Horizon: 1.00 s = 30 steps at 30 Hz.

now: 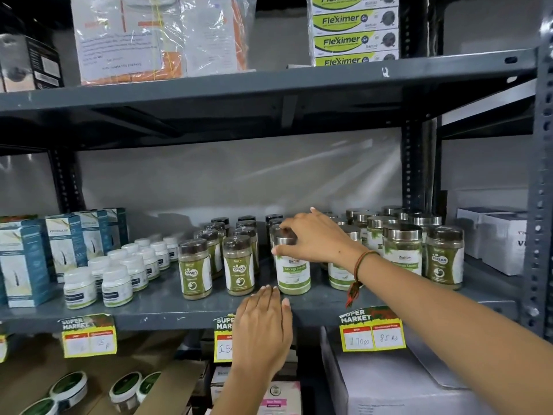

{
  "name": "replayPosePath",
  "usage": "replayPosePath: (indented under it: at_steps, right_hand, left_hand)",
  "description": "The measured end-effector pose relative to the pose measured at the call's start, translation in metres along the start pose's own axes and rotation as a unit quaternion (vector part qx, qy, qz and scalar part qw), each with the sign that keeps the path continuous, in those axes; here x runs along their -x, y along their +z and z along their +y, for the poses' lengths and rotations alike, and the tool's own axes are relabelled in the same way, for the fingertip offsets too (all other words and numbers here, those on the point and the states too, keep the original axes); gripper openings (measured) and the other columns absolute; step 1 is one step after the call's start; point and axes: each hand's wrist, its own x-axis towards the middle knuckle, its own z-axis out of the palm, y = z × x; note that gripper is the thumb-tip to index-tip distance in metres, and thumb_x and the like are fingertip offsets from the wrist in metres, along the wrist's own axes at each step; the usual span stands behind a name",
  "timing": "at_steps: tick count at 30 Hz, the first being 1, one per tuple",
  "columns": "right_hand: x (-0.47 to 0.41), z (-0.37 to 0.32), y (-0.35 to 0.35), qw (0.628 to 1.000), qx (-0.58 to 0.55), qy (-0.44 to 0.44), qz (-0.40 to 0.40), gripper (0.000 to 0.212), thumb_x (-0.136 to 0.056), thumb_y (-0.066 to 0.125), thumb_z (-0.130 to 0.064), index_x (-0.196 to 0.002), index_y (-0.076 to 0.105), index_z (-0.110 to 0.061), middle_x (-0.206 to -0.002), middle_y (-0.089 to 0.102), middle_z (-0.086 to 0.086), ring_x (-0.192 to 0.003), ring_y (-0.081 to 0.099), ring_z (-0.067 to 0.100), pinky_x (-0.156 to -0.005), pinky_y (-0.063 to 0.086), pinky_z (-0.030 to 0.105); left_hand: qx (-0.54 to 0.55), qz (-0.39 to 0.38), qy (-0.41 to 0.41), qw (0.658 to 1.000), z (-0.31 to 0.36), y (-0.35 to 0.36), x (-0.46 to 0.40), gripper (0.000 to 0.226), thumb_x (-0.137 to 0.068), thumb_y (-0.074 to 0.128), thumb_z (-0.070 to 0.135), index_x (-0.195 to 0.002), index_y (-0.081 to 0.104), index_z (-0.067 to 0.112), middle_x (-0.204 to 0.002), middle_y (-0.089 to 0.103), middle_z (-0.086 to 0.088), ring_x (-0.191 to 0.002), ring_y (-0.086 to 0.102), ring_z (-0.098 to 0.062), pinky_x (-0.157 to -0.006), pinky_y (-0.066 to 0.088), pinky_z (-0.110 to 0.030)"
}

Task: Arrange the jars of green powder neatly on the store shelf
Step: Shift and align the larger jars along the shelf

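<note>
Scanning from the left of the grey metal shelf, I see tall blue-and-white cartons at the back, with small white bottles in rows in front of them. Next come the brown-capped jars of green powder, standing upright in columns that run back toward the wall, two at the front edge side by side.

My left hand rests at the shelf's front lip, palm down, fingers loosely spread and holding nothing, its fingertips just beside the base of the jar I am handling. It covers part of a yellow price tag hanging from the lip.

That jar has a white label and a steel lid and stands upright near the front edge, between the brown-capped jars and the steel-lidded group. My right hand reaches in from the right, and its grip is closed around the jar's lid from above, thumb on the near side and fingers curled over the top. A red and green thread band circles that wrist.

Further right, more steel-lidded jars of green powder stand packed together, one brown-capped jar at their right end. Beyond them sit white boxes against the upright post.
</note>
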Motion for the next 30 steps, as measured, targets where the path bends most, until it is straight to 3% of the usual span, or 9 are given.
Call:
replayPosePath:
  at_steps: [4,7,12,18,25,30]
  right_hand:
    - [0.015,-0.003,-0.013,0.999,-0.011,0.003,0.039,0.069,-0.077,0.051,-0.074,-0.121,0.063,-0.023,-0.110,0.068,0.002,-0.102,0.063,0.024,-0.111,0.034,0.046]
    - [0.032,0.002,-0.032,0.998,-0.036,0.026,0.051,0.067,-0.072,0.048,-0.079,-0.115,0.063,-0.030,-0.106,0.065,-0.004,-0.095,0.062,0.023,-0.085,0.052,0.043]
    - [0.067,0.029,-0.070,0.994,-0.080,0.067,0.040,0.080,-0.063,0.052,-0.086,-0.119,0.066,-0.030,-0.116,0.068,-0.012,-0.104,0.063,0.013,-0.086,0.054,0.039]
    - [0.120,0.084,-0.114,0.988,-0.034,0.148,0.021,0.074,-0.049,0.049,-0.098,-0.090,0.066,-0.039,-0.089,0.065,-0.020,-0.084,0.060,0.009,-0.068,0.046,0.026]
    - [0.153,0.136,-0.145,0.964,0.038,0.254,-0.069,0.093,-0.040,0.053,-0.095,-0.103,0.068,-0.029,-0.093,0.071,-0.011,-0.085,0.065,0.012,-0.081,0.056,0.038]
    - [0.158,0.157,-0.142,0.944,0.106,0.295,-0.105,0.084,-0.052,0.065,-0.085,-0.110,0.067,-0.023,-0.105,0.070,-0.002,-0.095,0.065,0.023,-0.082,0.055,0.040]
  left_hand:
    - [-0.007,0.006,0.005,1.000,0.001,-0.001,0.001,0.051,-0.097,0.024,0.038,-0.121,0.062,0.014,-0.125,0.066,-0.005,-0.118,0.057,-0.017,-0.105,0.042,-0.034]
    - [-0.013,0.003,0.005,1.000,0.001,-0.003,0.002,0.051,-0.096,0.024,0.037,-0.119,0.062,0.013,-0.123,0.067,-0.006,-0.117,0.058,-0.017,-0.104,0.044,-0.034]
    - [-0.018,-0.003,0.005,1.000,0.004,-0.008,0.003,0.052,-0.096,0.025,0.037,-0.117,0.065,0.010,-0.119,0.069,-0.008,-0.114,0.061,-0.020,-0.102,0.047,-0.036]
    - [-0.031,-0.013,0.010,0.999,0.006,-0.012,0.006,0.053,-0.094,0.026,0.035,-0.112,0.067,0.007,-0.114,0.071,-0.011,-0.110,0.063,-0.023,-0.098,0.049,-0.038]
    - [-0.026,-0.024,0.001,0.999,0.008,-0.013,0.005,0.057,-0.092,0.024,0.037,-0.110,0.067,0.004,-0.112,0.071,-0.014,-0.109,0.064,-0.025,-0.097,0.049,-0.040]
    - [-0.020,-0.029,-0.006,0.999,0.007,-0.010,0.005,0.058,-0.091,0.024,0.037,-0.109,0.068,0.002,-0.111,0.071,-0.015,-0.107,0.065,-0.027,-0.095,0.051,-0.042]
